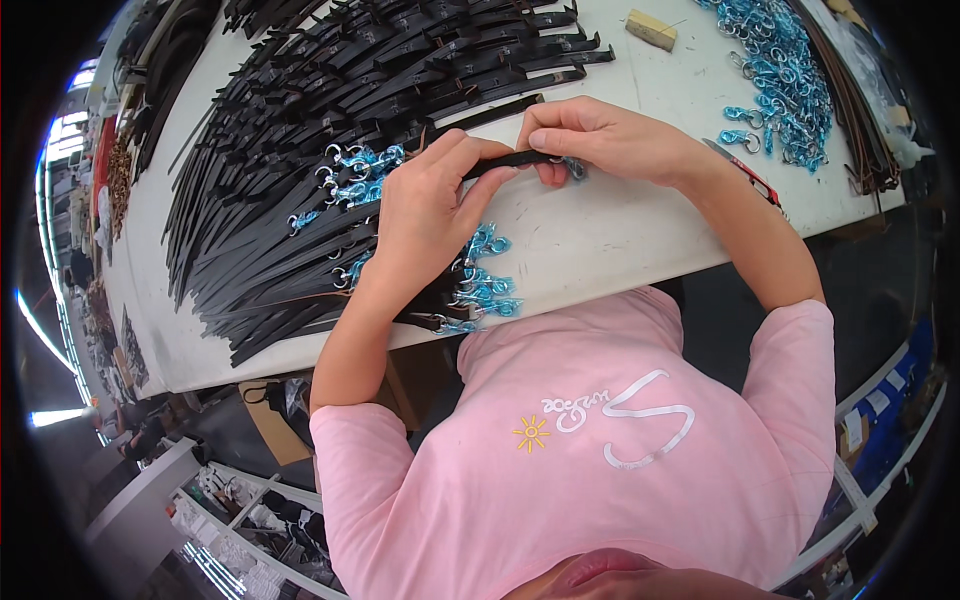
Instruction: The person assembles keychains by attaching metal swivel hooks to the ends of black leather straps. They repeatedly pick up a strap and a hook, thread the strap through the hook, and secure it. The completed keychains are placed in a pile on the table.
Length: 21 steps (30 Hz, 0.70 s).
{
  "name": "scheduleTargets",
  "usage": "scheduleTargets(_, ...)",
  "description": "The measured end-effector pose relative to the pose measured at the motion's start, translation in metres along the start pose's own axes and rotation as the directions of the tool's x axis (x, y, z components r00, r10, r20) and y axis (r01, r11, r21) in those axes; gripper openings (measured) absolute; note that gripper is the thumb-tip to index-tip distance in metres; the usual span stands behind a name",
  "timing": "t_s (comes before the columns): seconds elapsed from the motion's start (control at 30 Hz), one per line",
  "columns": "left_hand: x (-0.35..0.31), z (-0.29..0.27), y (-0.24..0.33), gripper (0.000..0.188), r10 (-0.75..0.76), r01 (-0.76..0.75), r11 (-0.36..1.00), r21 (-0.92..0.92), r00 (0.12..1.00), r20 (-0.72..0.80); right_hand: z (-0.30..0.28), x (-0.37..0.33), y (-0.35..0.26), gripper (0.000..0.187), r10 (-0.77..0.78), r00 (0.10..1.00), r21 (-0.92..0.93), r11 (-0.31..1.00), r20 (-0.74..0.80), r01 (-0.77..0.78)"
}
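Observation:
Between my two hands runs a black strap [515, 159], held just above the table. My left hand [425, 195] pinches it on one side, thumb against fingers. At the strap's other end, my right hand [600, 138] grips with thumb and fingertips. A metal hook in blue film [574, 169] pokes out below the right fingers, mostly hidden by them. Under and beside my left forearm lies a bundle of black straps [260, 280], several with blue-wrapped hooks [488, 285] at their near ends. More blue-wrapped hooks [365, 180] lie left of my left hand.
A large spread of black straps [340, 90] covers the table's far left. Loose blue-wrapped metal hooks [785, 90] are heaped at the far right, beside long brown straps [862, 120]. A small tan block [651, 30] sits at the back. Behind my right forearm lies a red-handled tool [762, 186].

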<state>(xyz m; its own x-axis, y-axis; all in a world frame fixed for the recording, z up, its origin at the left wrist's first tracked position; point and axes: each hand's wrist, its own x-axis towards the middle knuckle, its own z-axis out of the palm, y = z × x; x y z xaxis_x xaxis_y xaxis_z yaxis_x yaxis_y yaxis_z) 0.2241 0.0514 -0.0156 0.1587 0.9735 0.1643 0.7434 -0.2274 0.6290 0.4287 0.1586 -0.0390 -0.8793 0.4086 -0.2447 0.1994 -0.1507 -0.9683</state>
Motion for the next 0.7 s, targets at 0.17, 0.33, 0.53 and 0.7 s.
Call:
scheduleTargets(0.17, -0.004, 0.000, 0.003, 0.021, 0.069, -0.067, 0.997, 0.045, 0.995, -0.068, 0.003, 0.002, -0.008, 0.019, -0.005, 0.999, -0.087, 0.996, 0.037, 0.009)
scheduleTargets(0.33, -0.013, 0.003, 0.003, 0.018, 0.158, -0.148, 0.983, 0.107, 0.983, -0.090, 0.008, 0.001, -0.008, 0.020, 0.071, 0.996, 0.015, 0.997, 0.047, -0.072)
scheduleTargets(0.53, -0.028, -0.007, 0.010, 0.016, 0.230, -0.201, 0.965, 0.170, 0.957, -0.179, 0.033, -0.004, -0.020, 0.018, 0.041, 0.996, -0.076, 0.996, -0.077, -0.047)
scheduleTargets(0.7, -0.043, -0.046, 0.027, 0.020, 0.275, -0.214, 0.946, 0.244, 0.929, -0.250, 0.050, -0.008, -0.065, 0.009, -0.201, 0.978, -0.340, 0.918, 0.050, 0.206)
